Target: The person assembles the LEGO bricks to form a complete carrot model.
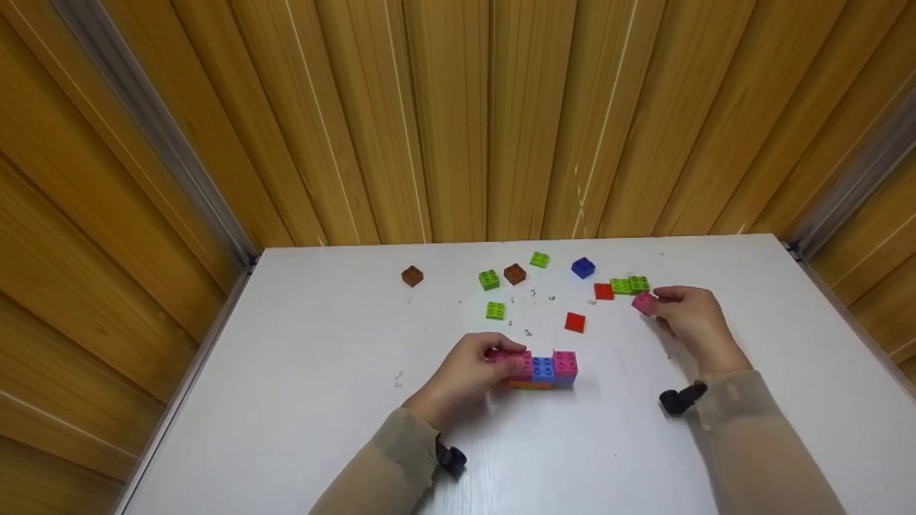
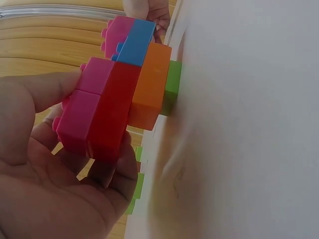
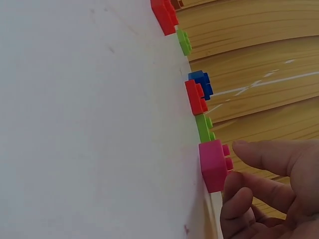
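My left hand (image 1: pixel 469 368) grips the left end of a built block of toy bricks (image 1: pixel 544 367), thumb on one side and fingers on the other. In the left wrist view the stack shows pink bricks (image 2: pixel 82 117) on a red brick (image 2: pixel 117 107), a blue brick (image 2: pixel 135 45), an orange brick (image 2: pixel 152 82) and a green brick (image 2: pixel 172 87) lowest. At the right, my right hand (image 1: pixel 690 322) is at a single pink brick (image 3: pixel 214 167). Its thumb and index finger stand apart, the fingertips close beside the brick's studs.
Green bricks (image 1: pixel 630 285) and a red brick (image 1: pixel 604 291) lie beyond the pink brick. Another red piece (image 1: pixel 575 322), a dark blue brick (image 1: pixel 583 267), brown bricks (image 1: pixel 412 276) and more green bricks (image 1: pixel 495 310) are scattered over the white table (image 1: pixel 286 400). Wood-patterned panels (image 1: pixel 458 121) rise behind.
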Demonstrator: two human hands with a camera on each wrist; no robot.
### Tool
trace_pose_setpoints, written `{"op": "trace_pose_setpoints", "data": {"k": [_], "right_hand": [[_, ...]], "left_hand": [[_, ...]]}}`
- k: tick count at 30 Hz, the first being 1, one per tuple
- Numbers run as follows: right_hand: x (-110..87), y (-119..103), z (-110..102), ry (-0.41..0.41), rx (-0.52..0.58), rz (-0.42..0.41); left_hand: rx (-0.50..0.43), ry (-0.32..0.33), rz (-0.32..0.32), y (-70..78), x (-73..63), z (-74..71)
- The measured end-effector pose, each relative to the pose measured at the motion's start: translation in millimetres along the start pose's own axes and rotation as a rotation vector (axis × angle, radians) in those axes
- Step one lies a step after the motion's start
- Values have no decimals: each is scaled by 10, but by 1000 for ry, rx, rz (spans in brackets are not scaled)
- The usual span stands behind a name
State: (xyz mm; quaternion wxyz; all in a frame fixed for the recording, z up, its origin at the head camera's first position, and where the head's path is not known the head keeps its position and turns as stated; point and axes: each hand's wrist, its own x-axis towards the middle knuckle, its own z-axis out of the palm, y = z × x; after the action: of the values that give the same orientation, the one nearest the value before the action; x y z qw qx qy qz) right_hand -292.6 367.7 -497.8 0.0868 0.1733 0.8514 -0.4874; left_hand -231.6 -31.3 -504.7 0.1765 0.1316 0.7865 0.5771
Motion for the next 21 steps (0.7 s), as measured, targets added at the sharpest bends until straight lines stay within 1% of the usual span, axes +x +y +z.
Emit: {"op": "trace_pose_setpoints", "data": {"k": [5, 10, 14, 21], "right_hand": [[6, 21, 20, 13, -13, -17], [18, 22, 28, 23, -26, -20], [31, 26, 41, 34, -52, -15], [21, 41, 45, 39, -65, -4]], "left_hand": [[-9, -11, -8, 0, -2, -3], [-8, -3, -5, 10, 2, 1], [0, 6, 6, 7, 5, 7], [21, 2, 0, 2, -24, 22]]}}
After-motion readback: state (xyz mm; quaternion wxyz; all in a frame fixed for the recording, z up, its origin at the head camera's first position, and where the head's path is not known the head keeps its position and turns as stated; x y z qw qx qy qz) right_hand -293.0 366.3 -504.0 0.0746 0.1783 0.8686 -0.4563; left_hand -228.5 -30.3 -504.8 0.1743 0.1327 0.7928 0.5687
